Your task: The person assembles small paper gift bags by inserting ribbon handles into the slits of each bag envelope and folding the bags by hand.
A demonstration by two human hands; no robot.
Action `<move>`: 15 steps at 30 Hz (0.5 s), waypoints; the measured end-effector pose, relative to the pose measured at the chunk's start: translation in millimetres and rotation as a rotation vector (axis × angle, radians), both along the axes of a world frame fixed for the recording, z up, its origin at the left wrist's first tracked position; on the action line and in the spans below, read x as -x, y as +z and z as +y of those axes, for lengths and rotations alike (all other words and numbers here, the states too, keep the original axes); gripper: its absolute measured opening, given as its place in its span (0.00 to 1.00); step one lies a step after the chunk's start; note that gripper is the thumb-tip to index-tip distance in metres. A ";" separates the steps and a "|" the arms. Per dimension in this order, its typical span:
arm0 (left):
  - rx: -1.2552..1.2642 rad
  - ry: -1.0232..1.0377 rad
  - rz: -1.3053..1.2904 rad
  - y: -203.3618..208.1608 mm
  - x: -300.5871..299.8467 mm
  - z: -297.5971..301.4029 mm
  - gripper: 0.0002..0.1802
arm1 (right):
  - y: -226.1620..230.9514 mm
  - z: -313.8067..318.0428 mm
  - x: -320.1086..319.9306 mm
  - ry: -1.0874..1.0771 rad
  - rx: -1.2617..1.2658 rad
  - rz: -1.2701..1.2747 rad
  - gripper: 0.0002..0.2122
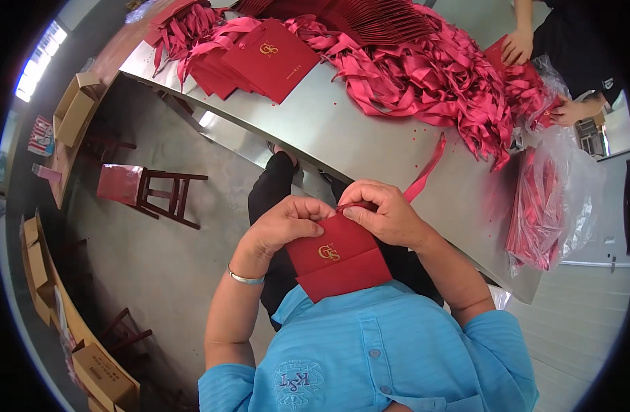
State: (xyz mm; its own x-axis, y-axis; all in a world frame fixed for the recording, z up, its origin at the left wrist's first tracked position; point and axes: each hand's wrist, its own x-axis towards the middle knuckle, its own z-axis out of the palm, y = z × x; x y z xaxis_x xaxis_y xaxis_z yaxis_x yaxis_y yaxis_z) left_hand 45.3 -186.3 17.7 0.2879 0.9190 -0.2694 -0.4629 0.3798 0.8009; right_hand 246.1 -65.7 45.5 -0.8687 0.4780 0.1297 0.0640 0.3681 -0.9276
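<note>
Over the lap, just off the near edge of the desk (329, 141), I've got the red bag (346, 257) lying flat, gold print up, its lower end by the blue shirt (370, 343). L hand (294, 223) pinches the upper left corner, thumb on the face; R hand (383, 213) has thumb and finger closed on a ribbon (427, 172) at the top edge, fingertips near the other hand's, tho exact grip there is partly hidden. Bag looks like stiff card or paper, prob. v. light, w/ a crease across the lower part: I'd guess it dents or bends if squeezed, so hold by corners & rim, not mid-panel. Ribbon looks soft, limp, prob. slippery; best nipped tight close to the bag. Re room: bare metal btwn me and the ribbon pile (425, 82), stacked bags (277, 62) farther up left, plastic-wrapped bundle (545, 206) to the right, co-worker's hands (517, 47) at the far right corner. Open floor (222, 261) on the left, w/ a stool (123, 184) well apart.
</note>
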 end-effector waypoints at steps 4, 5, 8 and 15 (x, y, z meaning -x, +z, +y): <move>-0.047 -0.027 -0.076 -5.8 2.6 -0.6 0.18 | -0.9 0.1 0.7 0.025 0.033 0.010 0.03; -0.046 -0.027 -0.077 -7.1 2.6 -1.1 0.18 | -1.0 -0.2 1.4 0.035 0.058 0.013 0.03; -0.065 -0.039 -0.092 -8.5 1.9 -1.4 0.17 | 0.5 0.0 2.4 0.051 0.090 0.022 0.03; 0.003 0.046 0.024 1.9 -5.9 -2.5 0.11 | -2.0 -0.2 0.0 0.022 0.034 -0.013 0.03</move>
State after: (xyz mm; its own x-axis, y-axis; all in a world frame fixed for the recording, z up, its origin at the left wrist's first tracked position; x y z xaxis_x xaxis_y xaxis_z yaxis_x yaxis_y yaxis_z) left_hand 51.2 -188.9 19.6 0.2391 0.9302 -0.2784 -0.4609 0.3611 0.8107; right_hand 246.1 -65.9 43.4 -0.8808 0.4624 0.1021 0.0686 0.3378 -0.9387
